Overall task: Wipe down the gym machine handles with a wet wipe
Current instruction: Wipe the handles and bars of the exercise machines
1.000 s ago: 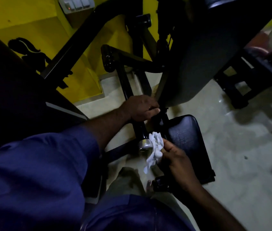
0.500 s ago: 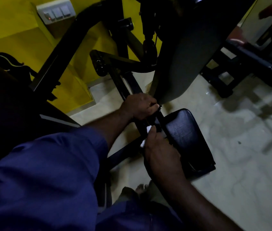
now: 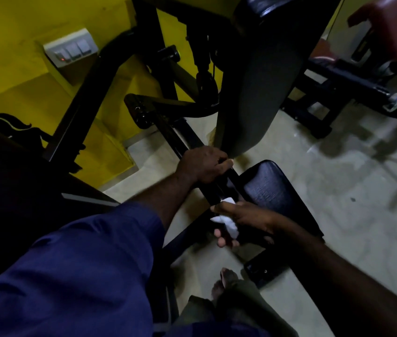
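My left hand [image 3: 204,164] gripped the handle bar [image 3: 216,190] just beside the seat pad [image 3: 272,190]; my right hand [image 3: 248,218] pinched the wet wipe [image 3: 227,223] round its lower end. Mid-wipe, I judged; next, a firm slide along it.

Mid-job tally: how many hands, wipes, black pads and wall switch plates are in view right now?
Hands: 2 (left hand gripping the bar, right hand holding the wipe)
Wipes: 1
Black pads: 2 (back pad, seat pad)
Wall switch plate: 1
Total: 6
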Demonstrator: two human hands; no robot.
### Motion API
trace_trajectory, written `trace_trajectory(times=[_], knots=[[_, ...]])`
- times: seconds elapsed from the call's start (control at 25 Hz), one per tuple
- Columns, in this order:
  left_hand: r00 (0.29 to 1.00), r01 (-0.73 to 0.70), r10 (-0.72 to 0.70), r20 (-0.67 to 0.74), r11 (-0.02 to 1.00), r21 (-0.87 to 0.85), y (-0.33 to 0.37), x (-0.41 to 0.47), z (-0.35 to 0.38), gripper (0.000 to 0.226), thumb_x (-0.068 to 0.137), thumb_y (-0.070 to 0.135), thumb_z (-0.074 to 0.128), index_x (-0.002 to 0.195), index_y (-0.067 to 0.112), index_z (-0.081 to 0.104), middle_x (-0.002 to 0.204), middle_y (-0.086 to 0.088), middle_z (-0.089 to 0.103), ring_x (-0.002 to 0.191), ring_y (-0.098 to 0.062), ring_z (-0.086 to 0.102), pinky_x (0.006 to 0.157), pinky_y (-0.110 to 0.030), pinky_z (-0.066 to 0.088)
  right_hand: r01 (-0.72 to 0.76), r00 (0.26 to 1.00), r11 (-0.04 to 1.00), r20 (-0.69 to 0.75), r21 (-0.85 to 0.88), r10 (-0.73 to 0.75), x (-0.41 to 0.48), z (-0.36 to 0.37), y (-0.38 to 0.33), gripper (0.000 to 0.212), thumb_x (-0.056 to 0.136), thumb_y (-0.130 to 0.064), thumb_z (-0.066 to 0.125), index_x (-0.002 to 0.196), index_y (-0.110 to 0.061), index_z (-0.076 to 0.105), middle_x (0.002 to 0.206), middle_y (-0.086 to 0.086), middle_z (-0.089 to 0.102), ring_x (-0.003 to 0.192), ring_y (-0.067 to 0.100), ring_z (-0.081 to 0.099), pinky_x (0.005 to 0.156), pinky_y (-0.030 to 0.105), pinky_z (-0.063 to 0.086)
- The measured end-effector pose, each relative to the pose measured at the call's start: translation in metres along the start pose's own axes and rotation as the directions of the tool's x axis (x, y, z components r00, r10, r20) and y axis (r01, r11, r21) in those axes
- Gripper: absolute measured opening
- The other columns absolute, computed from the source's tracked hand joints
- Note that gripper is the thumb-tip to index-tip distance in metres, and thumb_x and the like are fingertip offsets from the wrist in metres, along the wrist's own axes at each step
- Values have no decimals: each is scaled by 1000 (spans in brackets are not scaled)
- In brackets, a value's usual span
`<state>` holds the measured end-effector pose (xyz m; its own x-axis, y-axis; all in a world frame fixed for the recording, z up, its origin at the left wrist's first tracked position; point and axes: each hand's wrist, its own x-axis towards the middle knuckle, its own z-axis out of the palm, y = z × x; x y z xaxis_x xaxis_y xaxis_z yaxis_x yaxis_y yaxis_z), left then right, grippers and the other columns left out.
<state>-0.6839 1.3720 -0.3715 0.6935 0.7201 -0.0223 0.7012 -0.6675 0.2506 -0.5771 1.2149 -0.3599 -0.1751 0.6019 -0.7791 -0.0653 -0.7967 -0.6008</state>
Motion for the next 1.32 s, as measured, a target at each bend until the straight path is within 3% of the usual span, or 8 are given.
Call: trace_trajectory(times=[0.16,0.28,0.4,0.56,0.76,1.0,1.2,1.32], knots=[[1000,14,-14,-7,1000,-12,-1,0,-3,42,100,59,45,100,28,72,105,-1,72,102,-26,66,74,-34,46,-186,828,238,-283,-953,-485,0,27,0,25,88,-40,61,99,-22,74,98,6,74,90,28,73,71,29,53],[1000,18,-18,-11,1000,-16,0,0,-1,42,101,58,45,97,25,72,102,-2,72,99,-27,66,71,-34,44,-49,754,397,-294,-917,-587,2,27,-4,16,81,-36,61,74,-25,70,82,3,69,86,24,71,66,26,46],[1000,8,-8,-27,1000,-17,-2,2,1,43,101,58,46,96,24,71,103,-5,73,100,-30,67,72,-34,45,143,990,989,27,-49,-142,20,10,2,27,98,-21,59,74,-16,69,63,-7,64,57,6,62,51,12,42],[999,8,-9,-38,1000,-18,-4,3,1,41,101,56,46,99,25,72,104,-5,73,99,-30,67,71,-34,41,-238,913,681,398,692,-85,20,20,22,41,84,-50,75,70,-13,63,51,-3,56,34,9,51,33,13,32],[999,9,-9,-33,1000,-24,-3,1,2,44,98,62,42,96,29,72,100,-1,74,98,-28,68,72,-34,47,240,938,357,-311,903,154,26,67,13,72,95,-76,39,125,-15,61,115,13,73,77,25,74,62,28,58],[999,24,-25,-26,1000,-13,-3,1,2,44,100,62,43,94,28,71,94,0,72,93,-28,67,68,-33,39,363,918,-248,-298,898,263,27,68,-10,53,105,-55,41,148,-22,42,152,4,48,133,34,52,95,56,48],[1000,21,-21,-19,999,-24,-5,2,1,45,100,63,43,103,30,74,101,-1,74,97,-27,68,68,-32,37,498,686,564,-697,659,208,43,78,-4,41,109,-34,39,131,-7,62,134,17,65,115,34,65,90,37,53],[1000,19,-19,-4,1000,-20,-5,3,3,47,100,64,41,97,27,72,98,-1,73,95,-28,68,67,-33,40,449,802,511,-583,733,132,54,49,-5,51,112,-28,30,125,6,65,107,19,71,109,31,63,86,24,52]])
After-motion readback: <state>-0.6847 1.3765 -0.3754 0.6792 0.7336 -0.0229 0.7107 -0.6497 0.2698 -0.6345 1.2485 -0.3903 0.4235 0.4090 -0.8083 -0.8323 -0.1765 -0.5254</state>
